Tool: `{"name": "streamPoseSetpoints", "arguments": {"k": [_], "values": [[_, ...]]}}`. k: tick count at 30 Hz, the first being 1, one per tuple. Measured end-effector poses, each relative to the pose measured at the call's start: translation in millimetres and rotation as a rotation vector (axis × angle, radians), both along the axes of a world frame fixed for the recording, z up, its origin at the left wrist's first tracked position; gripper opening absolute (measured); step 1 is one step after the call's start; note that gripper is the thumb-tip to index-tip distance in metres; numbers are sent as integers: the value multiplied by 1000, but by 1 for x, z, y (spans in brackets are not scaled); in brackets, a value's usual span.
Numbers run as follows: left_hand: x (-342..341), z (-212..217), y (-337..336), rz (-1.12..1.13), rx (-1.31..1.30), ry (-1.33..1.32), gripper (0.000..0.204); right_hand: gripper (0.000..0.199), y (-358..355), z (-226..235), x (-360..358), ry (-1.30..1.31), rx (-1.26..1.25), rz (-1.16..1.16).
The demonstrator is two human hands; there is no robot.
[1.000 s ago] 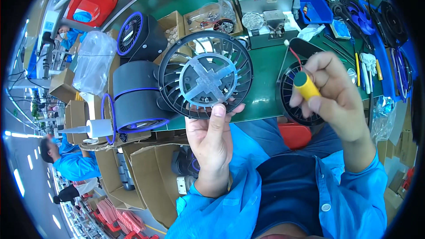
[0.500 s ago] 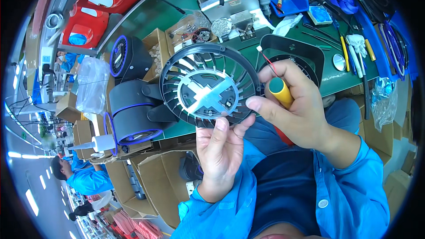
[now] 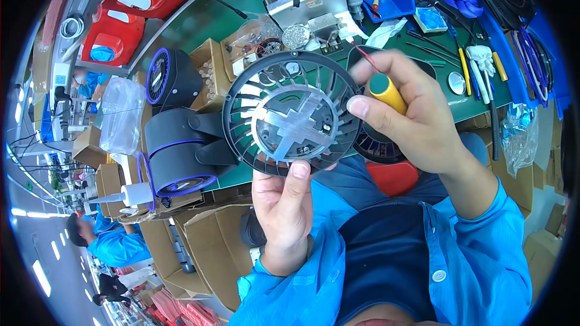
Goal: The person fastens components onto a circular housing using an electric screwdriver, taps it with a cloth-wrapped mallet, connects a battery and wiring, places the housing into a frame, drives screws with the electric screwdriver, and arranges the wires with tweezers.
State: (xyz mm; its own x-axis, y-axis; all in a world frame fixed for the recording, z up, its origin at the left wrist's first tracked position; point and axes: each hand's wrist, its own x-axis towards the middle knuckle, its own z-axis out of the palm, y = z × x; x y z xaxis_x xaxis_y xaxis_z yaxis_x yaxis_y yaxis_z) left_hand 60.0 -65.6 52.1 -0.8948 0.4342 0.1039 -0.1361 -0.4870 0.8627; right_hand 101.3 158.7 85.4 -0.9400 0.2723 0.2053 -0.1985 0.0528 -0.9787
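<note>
A round black fan grille [image 3: 246,127] with curved ribs and a silver, cross-patterned centre is held up in front of me, above the table's near edge. My left hand [image 3: 283,205] grips its lower rim, thumb in front and fingers behind. At its right rim is my right hand [image 3: 420,115], fingers partly behind the ring. A yellow cylindrical battery [image 3: 389,95] with a green end and a red lead is tucked in this same hand. Partly hidden below and behind the right hand is a black fan housing [image 3: 376,150].
Black fans with purple rings [image 3: 181,175] stand left on the green table [image 3: 241,176]. Behind are a cardboard box of small parts [image 3: 212,69], a grey metal fixture [image 3: 311,3] and a blue bin [image 3: 393,0]. Hand tools [image 3: 465,72] lie right. Open cartons [image 3: 220,253] sit below left.
The grille has turned and tilted slightly, showing its silver centre at another angle. My left hand has shifted a little left and its fingers have gone behind the rim. The battery stays in my right hand.
</note>
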Motion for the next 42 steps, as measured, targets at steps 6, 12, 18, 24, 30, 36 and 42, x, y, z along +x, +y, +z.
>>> {"name": "streamPoseSetpoints", "arguments": {"k": [6, 12, 18, 24, 30, 36, 42], "values": [[0, -2, 1, 69, -1, 32, 43, 27, -1, -7, 11, 90, 53, -115], [-8, 3, -5, 188, 31, 35, 45, 24, 24, -6, 30, 51, 89, -203], [-29, -20, -53, 387, -66, 182, 42, 22, 70, -38, 69, -50, 2, -408], [-20, -26, -42, 354, -72, 140, 44, 18, 58, -46, 69, -44, 295, -438], [-11, -20, -22, 311, -70, 166, 43, 15, 54, -40, 63, 126, 718, -438], [5, -14, 16, 198, -27, 55, 46, 20, 34, -30, 50, 249, 693, -333], [13, -13, 33, 125, -2, 35, 47, 28, 5, -11, 47, 277, 647, -212]]}}
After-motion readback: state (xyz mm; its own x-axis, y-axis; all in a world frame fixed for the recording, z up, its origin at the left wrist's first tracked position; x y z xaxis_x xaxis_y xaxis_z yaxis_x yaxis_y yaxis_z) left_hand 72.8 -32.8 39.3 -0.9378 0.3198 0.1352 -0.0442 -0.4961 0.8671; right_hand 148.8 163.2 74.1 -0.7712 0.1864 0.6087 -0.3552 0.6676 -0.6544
